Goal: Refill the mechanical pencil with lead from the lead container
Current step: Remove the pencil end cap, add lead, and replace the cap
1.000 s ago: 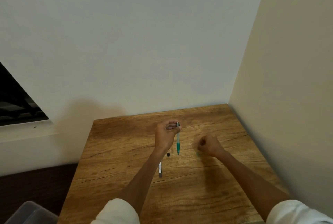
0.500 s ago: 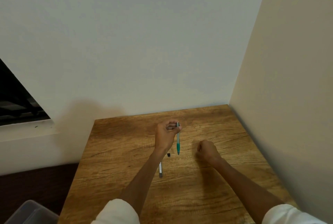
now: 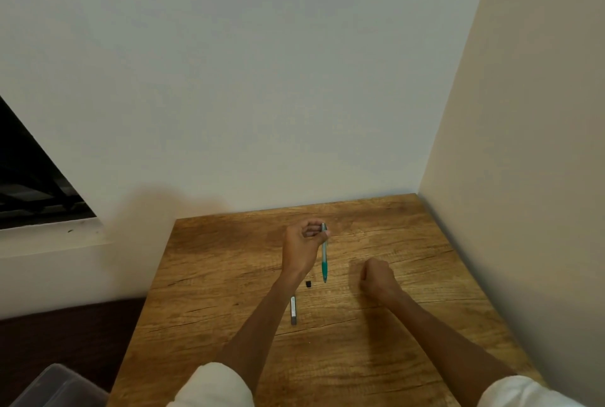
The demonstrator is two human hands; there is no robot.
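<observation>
My left hand (image 3: 302, 244) pinches the top end of a teal mechanical pencil (image 3: 324, 259), which hangs upright with its tip just above the wooden table (image 3: 409, 357). A slim grey lead container (image 3: 293, 310) lies flat on the table beside my left forearm. A small black cap (image 3: 308, 283) sits on the table between the container and the pencil tip. My right hand (image 3: 376, 279) is curled into a loose fist, resting on the table to the right of the pencil; whether it holds anything is hidden.
The table stands in a corner, with a white wall behind and a beige wall (image 3: 523, 177) along its right edge. A translucent plastic bin (image 3: 49, 387) stands on the floor at lower left. A dark window opening (image 3: 26, 177) is at left.
My right hand has slid a little left and toward me, settling onto the table. My left hand and the pencil have stayed in place.
</observation>
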